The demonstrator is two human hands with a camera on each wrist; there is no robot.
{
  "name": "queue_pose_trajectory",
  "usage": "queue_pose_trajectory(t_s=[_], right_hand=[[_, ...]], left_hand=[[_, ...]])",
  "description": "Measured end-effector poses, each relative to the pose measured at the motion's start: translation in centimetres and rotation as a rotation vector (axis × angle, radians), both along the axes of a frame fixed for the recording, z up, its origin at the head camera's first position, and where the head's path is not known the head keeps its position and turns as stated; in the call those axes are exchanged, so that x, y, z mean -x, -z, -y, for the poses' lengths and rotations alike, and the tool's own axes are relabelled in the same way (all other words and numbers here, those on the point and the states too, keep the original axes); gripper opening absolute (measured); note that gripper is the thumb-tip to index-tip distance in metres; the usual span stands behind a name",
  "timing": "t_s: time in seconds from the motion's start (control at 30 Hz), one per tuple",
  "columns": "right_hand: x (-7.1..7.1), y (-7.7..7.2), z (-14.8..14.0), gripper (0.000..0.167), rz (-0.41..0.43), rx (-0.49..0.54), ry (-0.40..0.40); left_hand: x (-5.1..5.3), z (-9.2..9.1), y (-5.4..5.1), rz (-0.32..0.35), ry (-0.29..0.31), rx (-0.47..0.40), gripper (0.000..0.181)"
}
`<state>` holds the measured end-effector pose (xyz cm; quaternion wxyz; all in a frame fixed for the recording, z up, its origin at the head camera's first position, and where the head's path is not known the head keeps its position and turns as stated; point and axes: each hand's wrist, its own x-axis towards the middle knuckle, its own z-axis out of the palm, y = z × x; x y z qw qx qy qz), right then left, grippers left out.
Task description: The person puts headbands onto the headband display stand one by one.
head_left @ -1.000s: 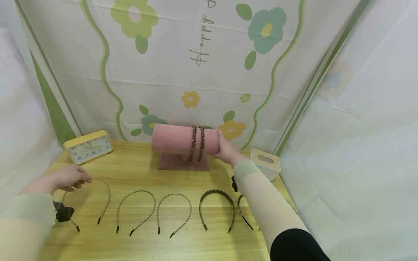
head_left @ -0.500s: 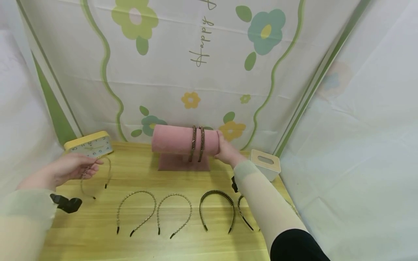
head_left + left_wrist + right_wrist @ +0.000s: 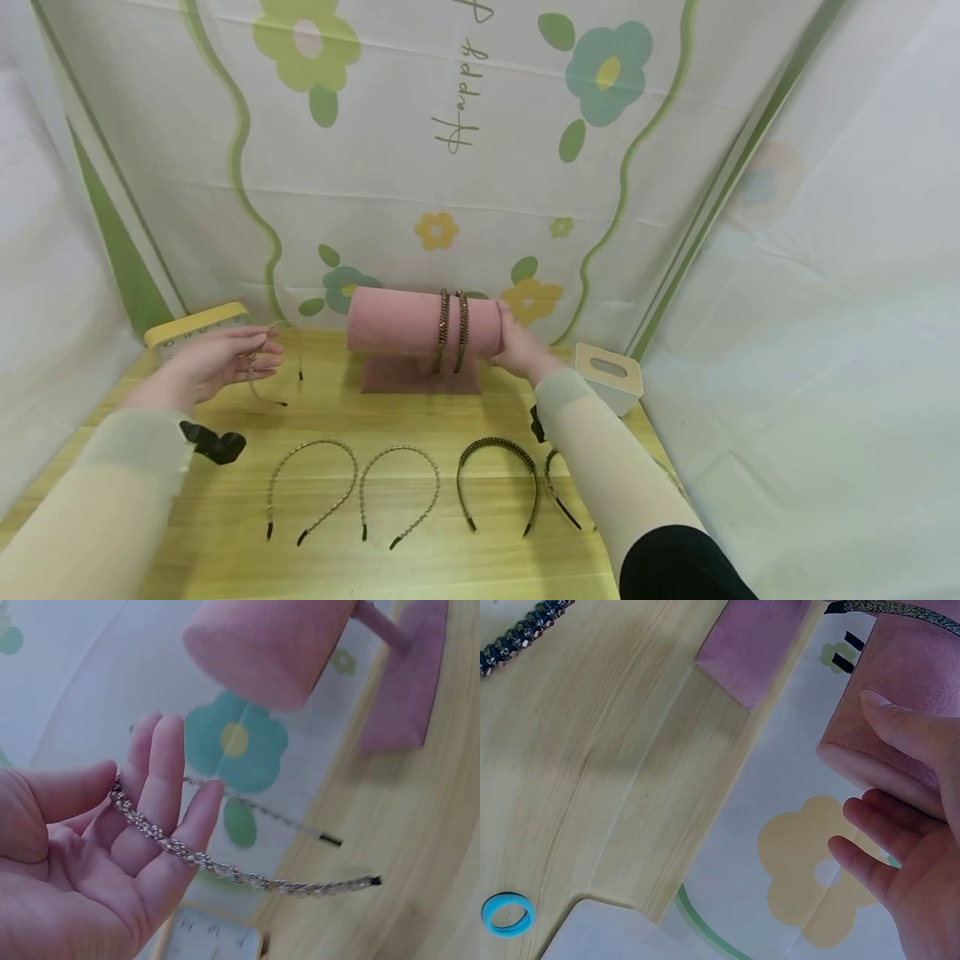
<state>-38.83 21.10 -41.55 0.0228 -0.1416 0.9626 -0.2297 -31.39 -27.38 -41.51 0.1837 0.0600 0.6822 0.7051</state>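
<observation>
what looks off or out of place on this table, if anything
Nothing looks spilled or damaged. The one mild oddity is a blue ring lying on the table in the right wrist view; it seems unlike the beaded headbands laid out in a row.

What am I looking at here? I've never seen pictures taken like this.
There is no machine: these are a person's bare hands. The wide view comes from a camera on the head, the other two from cameras on the wrists. The left hand pinches a slim beaded headband; the right hand grips one end of a pink roll-shaped display stand bearing two dark headbands. On the wooden table lie more headbands, with a yellow-topped clock and a tissue box farther back.
</observation>
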Motion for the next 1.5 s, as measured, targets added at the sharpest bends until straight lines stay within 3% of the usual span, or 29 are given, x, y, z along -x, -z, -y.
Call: queue_pose_trajectory(t_s=[0.1, 0.37, 0.63, 1.1, 1.5], right_hand=[[0.1, 0.2, 0.0, 0.119, 0.006, 0.007, 0.002], [0.4, 0.4, 0.1, 0.120, 0.011, 0.012, 0.003], [0.6, 0.3, 0.1, 0.122, 0.020, 0.003, 0.012], [0.4, 0.3, 0.1, 0.122, 0.006, 0.001, 0.005], [0.0, 0.0, 0.3, 0.120, 0.000, 0.006, -0.012]], left_hand=[[0.7, -1.4, -0.3, 0.007, 0.007, -0.045, 0.052], [1.8, -4.9, -1.0, 0.046, -0.057, -0.162, 0.061], [3.1, -6.8, -1.4, 0.090, -0.085, -0.262, 0.061], [5.0, -8.2, -2.8, 0.092, -0.071, -0.293, 0.058], [5.4, -9.9, -3.9, 0.087, -0.094, -0.288, 0.056]])
